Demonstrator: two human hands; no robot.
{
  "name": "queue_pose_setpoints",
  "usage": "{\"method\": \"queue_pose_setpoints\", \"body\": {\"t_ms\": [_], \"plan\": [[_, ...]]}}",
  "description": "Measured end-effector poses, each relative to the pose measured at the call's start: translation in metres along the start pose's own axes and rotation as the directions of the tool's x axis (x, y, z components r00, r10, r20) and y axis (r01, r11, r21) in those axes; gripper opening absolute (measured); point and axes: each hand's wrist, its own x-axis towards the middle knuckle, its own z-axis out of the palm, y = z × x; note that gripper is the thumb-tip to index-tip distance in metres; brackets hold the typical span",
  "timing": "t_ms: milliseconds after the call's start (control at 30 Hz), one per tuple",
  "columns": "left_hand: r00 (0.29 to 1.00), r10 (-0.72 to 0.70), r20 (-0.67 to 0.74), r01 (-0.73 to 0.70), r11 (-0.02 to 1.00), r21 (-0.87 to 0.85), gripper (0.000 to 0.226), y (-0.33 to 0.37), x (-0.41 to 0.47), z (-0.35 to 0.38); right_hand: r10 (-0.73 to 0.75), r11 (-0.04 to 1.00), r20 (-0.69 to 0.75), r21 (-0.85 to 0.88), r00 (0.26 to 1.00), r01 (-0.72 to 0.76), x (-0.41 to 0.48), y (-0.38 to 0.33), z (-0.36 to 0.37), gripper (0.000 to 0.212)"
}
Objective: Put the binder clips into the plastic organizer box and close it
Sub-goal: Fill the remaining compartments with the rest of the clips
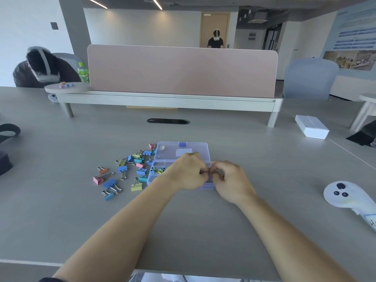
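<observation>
Clips half sorted, box still open

Hands meet at the centre of the frame, over the near half of the plastic organizer box (200, 146). The left hand (188, 173) and the right hand (230, 178) are both curled, fingertips pressed together around something small and dark between them. It looks like a clip's wire handles, but it is too small to say for sure, so I cannot tell what each grip actually holds.

The box sits open on the grey worktop (254, 220), its clear lilac lid laid flat toward the upper part of the frame, latch tab at the far edge. In the left compartment of the base a small cluster of clips (158, 170) is already stowed. The hands hide the other compartments.

Most of the job remains, by my reckoning. A scatter of binder clips (122, 169), blue, pink, yellow and one orange, lies loose just left of the box, some touching its wall, others spread toward the lower left. One pale clip appears to rest on the open lid. All of these have to go in, and only then can the lid be folded over and latched.

A white controller (343, 196) lies well apart at the right edge.
</observation>
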Motion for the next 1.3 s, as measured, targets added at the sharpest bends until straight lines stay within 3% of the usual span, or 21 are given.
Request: {"method": "queue_pose_setpoints", "body": {"t_ms": [500, 767, 900, 1000, 1167, 1300], "plan": [[0.996, -0.045, -0.081, 0.059, 0.98, 0.191, 0.02, 0.007, 0.002, 0.004, 0.018, 0.999, 0.019, -0.048, 1.0, -0.017, 0.001, -0.001, -0.001, 0.021], [0.996, -0.078, -0.046, 0.084, 0.984, 0.156, 0.02, 0.005, 0.004, 0.005, 0.043, 0.99, 0.127, -0.137, 0.991, -0.026, 0.0, -0.002, -0.001, 0.024], [1.0, -0.011, 0.016, 0.01, 0.996, 0.093, 0.029, -0.002, 0.0, -0.004, 0.043, 0.984, 0.132, -0.177, 0.99, -0.019, -0.001, -0.006, -0.001, 0.022], [0.998, 0.055, -0.019, -0.053, 0.995, 0.087, 0.034, -0.015, -0.009, -0.026, 0.035, 0.981, 0.118, -0.192, 0.992, -0.012, -0.002, -0.007, 0.0, 0.019], [0.985, -0.164, -0.051, 0.171, 0.959, 0.225, 0.022, -0.064, -0.026, -0.07, 0.001, 0.979, 0.12, -0.204, 0.993, 0.023, -0.003, -0.007, 0.0, 0.018], [0.913, -0.398, -0.09, 0.408, 0.878, 0.25, 0.023, -0.117, -0.05, -0.102, 0.003, 0.978, 0.132, -0.209, 0.991, 0.025, -0.003, -0.006, -0.001, 0.017]]}}
